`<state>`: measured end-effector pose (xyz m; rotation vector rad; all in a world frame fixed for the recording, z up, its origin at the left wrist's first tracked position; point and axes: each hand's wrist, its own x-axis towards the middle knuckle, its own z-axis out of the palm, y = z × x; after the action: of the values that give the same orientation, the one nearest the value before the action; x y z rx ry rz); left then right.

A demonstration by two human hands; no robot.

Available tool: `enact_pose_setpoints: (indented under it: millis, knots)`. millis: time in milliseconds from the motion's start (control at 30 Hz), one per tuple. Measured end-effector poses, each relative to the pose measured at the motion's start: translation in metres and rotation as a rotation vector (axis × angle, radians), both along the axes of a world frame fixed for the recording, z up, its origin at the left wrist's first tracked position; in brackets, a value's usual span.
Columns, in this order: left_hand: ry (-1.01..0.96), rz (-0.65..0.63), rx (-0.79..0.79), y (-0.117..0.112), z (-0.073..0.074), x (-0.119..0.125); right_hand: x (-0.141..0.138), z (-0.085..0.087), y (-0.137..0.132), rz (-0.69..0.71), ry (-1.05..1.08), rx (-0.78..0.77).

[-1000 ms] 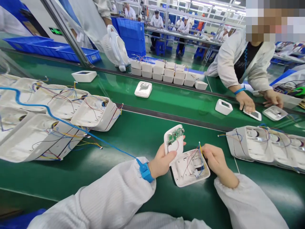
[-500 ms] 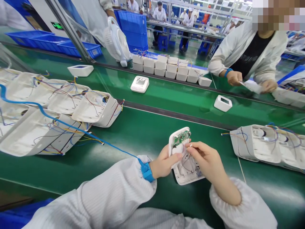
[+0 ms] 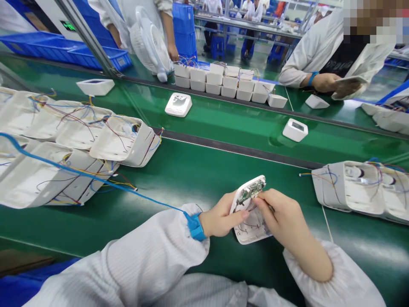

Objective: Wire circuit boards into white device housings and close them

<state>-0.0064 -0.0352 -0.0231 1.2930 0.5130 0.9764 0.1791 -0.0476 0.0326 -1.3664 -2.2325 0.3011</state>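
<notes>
My left hand grips a white plastic cover, tilted upright, with its thumb across the inner face. A green circuit board is mounted inside that cover's upper part. Below it, a second white shell lies opened out, with thin dark wires running between the two halves. My right hand is closed in a pinch at the board's lower edge, on a small white wire connector mostly hidden by the fingertips. A blue wrist strap with a cord circles my left wrist.
White housings with loose wires crowd the left; more housings stand right. Finished-looking white units, one nearby, sit on the green belt. Stacked white boxes and a fan line the far side. A co-worker's hand holds a panel.
My right hand has brought the connector up against the circuit board. The cover in my left hand has turned and tilted more edge-on. Across the belt, the co-worker has raised a panel.
</notes>
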Motion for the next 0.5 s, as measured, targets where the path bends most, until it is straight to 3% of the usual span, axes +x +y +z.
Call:
enact_pose_setpoints:
  millis: [500]
  knots:
    - [-0.029, 0.012, -0.096, -0.0033, 0.0008, 0.0031, -0.0047, -0.0011, -0.0028, -0.094, 0.083, 0.024]
